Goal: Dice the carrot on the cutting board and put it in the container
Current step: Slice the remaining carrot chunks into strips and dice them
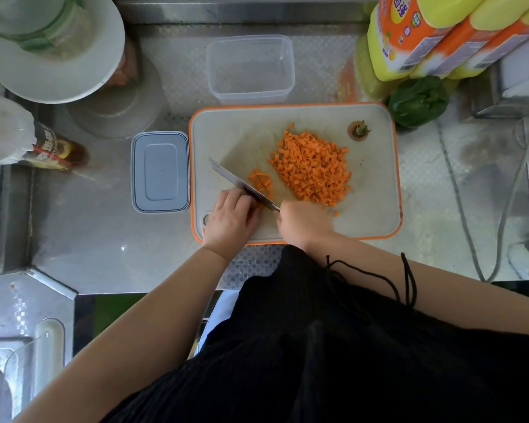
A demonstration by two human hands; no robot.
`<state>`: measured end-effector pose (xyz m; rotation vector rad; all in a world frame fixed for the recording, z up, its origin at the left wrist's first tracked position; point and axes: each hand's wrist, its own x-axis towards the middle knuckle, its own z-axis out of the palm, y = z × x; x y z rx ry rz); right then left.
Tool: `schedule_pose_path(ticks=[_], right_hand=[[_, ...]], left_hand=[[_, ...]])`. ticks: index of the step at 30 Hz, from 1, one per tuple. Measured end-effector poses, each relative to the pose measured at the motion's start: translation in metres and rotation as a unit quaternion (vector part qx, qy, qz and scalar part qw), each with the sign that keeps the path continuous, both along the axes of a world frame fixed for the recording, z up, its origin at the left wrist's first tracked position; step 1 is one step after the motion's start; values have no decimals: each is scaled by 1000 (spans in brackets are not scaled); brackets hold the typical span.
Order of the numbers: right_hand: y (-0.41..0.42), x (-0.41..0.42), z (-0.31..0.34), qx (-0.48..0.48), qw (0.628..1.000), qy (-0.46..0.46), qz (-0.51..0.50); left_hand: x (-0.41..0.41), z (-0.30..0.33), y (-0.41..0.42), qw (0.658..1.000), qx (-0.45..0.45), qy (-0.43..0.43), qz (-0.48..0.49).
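While dicing is nearly done, the right hand (pixel 303 222) grips the knife (pixel 242 186) and the left hand (pixel 231 216) pins the last carrot bit, mostly hidden. Diced carrot (pixel 312 167) is heaped mid cutting board (pixel 376 178). Next — scoop it into the empty container (pixel 251 70) just beyond. Carrot top (pixel 359 129) stays far right; lid (pixel 161 172) lies left on the table (pixel 104 239).

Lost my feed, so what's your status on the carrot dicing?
Right hand grips knife, left hand steadies last carrot bit. Diced carrot piled on cutting board. Container open, unfilled, path clear.
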<state>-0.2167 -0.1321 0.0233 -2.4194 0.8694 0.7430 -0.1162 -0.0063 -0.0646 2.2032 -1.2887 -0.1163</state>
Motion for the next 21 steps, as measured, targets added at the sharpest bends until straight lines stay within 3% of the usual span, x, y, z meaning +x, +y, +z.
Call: schedule_pose_path(ticks=[6, 17, 21], right_hand=[[-20, -1, 3, 88, 989, -47, -107], [-3, -18, 24, 21, 999, -28, 6], [-1, -10, 21, 19, 999, 27, 12]], left_hand=[[-3, 2, 2, 998, -20, -51, 5], [-4, 8, 9, 999, 27, -2, 18], [-3, 5, 7, 999, 22, 19, 27]])
